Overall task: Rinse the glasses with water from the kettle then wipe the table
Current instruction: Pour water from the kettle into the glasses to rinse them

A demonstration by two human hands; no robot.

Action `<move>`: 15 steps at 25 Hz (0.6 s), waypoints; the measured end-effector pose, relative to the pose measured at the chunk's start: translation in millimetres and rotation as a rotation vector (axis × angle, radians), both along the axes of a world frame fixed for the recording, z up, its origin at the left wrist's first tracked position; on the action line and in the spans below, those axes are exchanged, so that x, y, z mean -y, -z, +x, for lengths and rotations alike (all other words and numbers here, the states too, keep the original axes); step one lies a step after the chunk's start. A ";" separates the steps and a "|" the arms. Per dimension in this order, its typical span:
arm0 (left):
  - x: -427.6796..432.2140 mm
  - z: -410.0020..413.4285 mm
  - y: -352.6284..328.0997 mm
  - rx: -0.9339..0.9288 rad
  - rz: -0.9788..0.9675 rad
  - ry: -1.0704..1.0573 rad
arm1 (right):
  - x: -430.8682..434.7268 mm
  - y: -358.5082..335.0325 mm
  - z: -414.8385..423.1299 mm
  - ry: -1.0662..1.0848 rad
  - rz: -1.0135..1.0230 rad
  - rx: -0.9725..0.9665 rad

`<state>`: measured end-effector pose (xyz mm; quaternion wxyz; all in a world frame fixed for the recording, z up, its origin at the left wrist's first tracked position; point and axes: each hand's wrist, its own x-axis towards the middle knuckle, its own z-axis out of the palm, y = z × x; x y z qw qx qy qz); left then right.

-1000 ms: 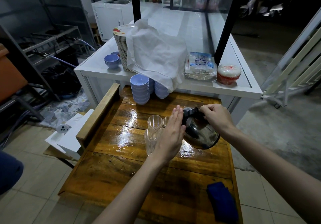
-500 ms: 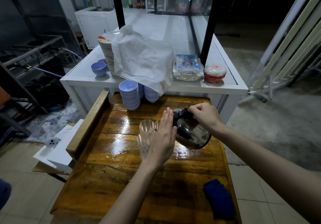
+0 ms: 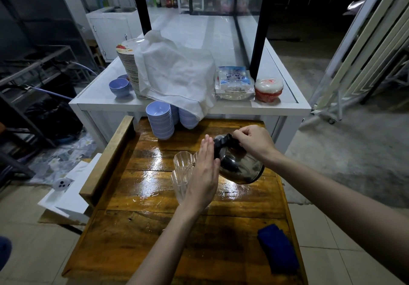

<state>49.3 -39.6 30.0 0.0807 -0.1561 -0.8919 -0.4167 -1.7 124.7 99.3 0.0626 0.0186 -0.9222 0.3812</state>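
Two clear ribbed glasses stand together mid-table on the wet wooden table. My left hand is flat with fingers straight and together, laid against the right side of the glasses and hiding part of them. A dark shiny metal kettle hangs tilted just right of that hand, its top end turned toward the glasses. My right hand grips the kettle's black handle from above. No stream of water is visible. A folded blue cloth lies at the table's near right corner.
Stacks of pale blue bowls stand at the table's far edge against a white counter carrying plates under a white cloth, a packet and a red-lidded tub. A raised wooden rail runs along the table's left side.
My head has shifted, so the scene sits differently in view. Both hands, the kettle and the glasses keep almost the same pose relative to each other.
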 end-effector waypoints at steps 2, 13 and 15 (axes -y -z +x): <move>-0.2 0.1 0.3 -0.001 0.001 -0.011 | 0.6 -1.0 -0.6 -0.009 0.004 0.010; 2.8 0.8 0.8 -0.010 0.047 -0.021 | 7.0 -7.5 0.4 -0.030 0.037 0.012; 2.7 0.5 1.3 -0.014 0.045 -0.024 | 6.6 -7.0 -0.4 -0.026 0.050 0.002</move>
